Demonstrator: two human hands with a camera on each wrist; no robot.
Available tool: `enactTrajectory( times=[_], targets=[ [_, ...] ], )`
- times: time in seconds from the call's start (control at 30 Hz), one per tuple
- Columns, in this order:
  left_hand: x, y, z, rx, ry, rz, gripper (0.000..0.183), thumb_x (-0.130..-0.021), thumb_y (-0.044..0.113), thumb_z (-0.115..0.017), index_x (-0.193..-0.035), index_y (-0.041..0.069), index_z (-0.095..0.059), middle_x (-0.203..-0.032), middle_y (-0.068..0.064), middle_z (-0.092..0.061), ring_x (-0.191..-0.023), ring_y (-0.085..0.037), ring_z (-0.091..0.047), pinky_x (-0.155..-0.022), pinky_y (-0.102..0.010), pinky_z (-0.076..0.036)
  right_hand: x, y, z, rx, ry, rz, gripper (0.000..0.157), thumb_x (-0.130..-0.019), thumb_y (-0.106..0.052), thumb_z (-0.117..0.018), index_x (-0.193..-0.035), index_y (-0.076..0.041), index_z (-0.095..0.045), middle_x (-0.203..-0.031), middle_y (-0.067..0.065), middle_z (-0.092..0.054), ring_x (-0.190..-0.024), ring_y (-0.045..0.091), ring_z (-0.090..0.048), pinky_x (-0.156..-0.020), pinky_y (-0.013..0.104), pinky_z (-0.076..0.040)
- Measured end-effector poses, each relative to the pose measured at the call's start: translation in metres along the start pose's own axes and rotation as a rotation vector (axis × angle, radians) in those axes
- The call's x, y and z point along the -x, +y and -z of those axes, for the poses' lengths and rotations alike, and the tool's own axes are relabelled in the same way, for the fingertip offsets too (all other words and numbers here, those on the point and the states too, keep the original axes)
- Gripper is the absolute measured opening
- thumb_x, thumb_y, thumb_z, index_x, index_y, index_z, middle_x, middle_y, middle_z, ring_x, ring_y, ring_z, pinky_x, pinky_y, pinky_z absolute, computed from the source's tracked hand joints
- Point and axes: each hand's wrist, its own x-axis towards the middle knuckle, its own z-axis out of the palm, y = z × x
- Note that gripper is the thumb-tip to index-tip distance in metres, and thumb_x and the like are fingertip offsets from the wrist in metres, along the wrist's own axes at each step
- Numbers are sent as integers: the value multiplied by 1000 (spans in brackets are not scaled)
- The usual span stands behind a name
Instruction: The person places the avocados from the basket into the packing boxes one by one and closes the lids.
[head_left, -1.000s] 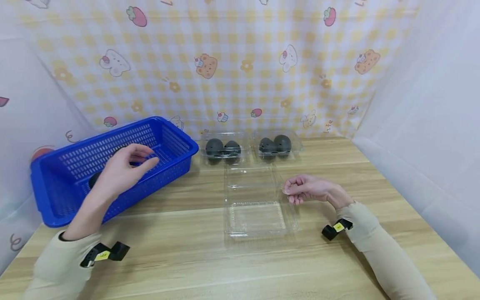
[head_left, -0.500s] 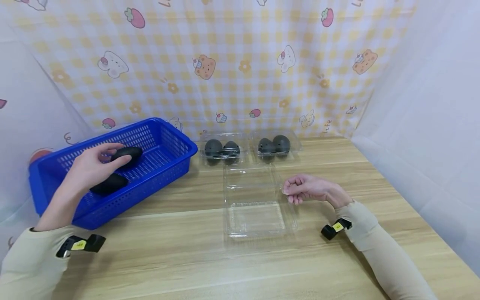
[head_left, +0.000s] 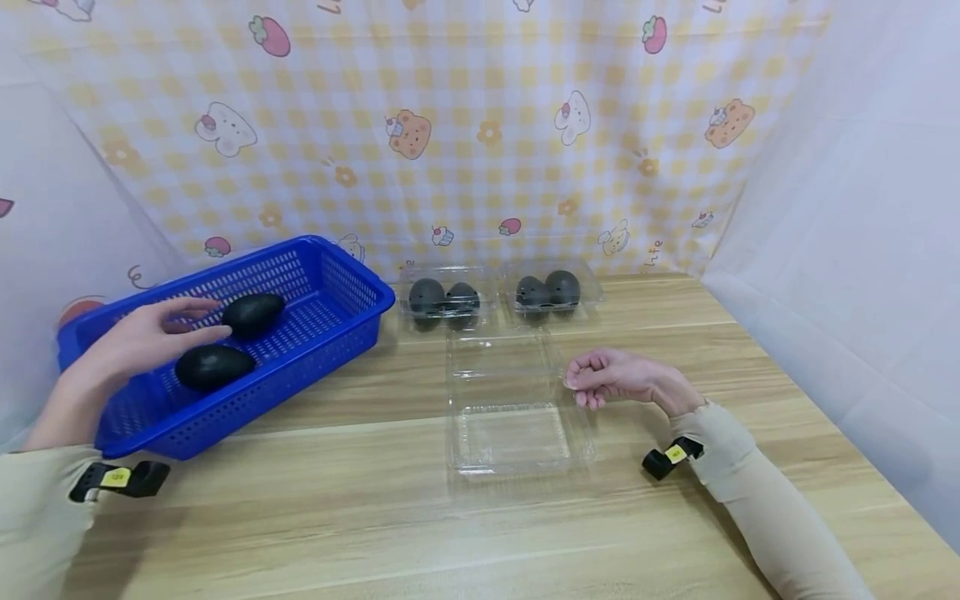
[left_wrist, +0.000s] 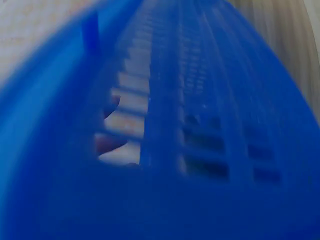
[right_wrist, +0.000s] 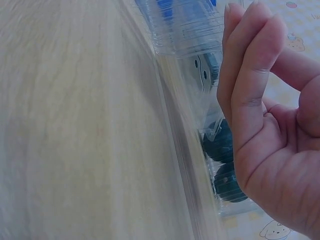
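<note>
My left hand (head_left: pixel 153 337) is over the blue plastic basket (head_left: pixel 337 333) with thumb and fingers spread apart, holding nothing. Just ahead of its fingertips lies a dark avocado (head_left: pixel 255 315); a second avocado (head_left: pixel 215 367) lies nearer, below the thumb. The left wrist view is blurred, filled by the basket's slotted wall (left_wrist: pixel 165 200), with fingertips (left_wrist: pixel 110 144) showing through the slots. In the middle of the table stands an open clear plastic clamshell box (head_left: pixel 510 433), with nothing in it. My right hand (head_left: pixel 618 379) pinches its right edge between thumb and forefinger.
Behind the open box, two closed clear clamshells (head_left: pixel 450 271) (head_left: pixel 592 292) stand side by side against the patterned curtain (head_left: pixel 487 167), each with two dark avocados inside. White cloth (head_left: pixel 862 208) hangs along the right side of the wooden table (head_left: pixel 337 533).
My left hand has moved left and back across the basket, uncovering both avocados lying in it. My right hand stays at the open clamshell's edge.
</note>
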Motion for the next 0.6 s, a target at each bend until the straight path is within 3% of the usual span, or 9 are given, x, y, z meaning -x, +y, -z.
enactTrajectory(
  times=[0.33,0.6],
  targets=[
    [-1,-31,-4,-142,-100,-88,65,-99,33,-65,-142,-11,-44,-139,-44,-41,-119,-67,-42,-87,-74,-41,0,0,-2,7,0,3,8,-103,-4,-53,-99,-2,-59,-80,1,-69,-66,7,-62,-58,16,-50],
    [-4,-38,-10,-114,-129,-102,60,-91,27,-76,-134,-9,-54,-121,-35,-55,-109,-55,-51,-82,-63,-46,0,-1,-1,10,-6,2,8,-103,-4,-52,-99,-3,-59,-81,1,-70,-67,7,-62,-59,17,-50]
  ],
)
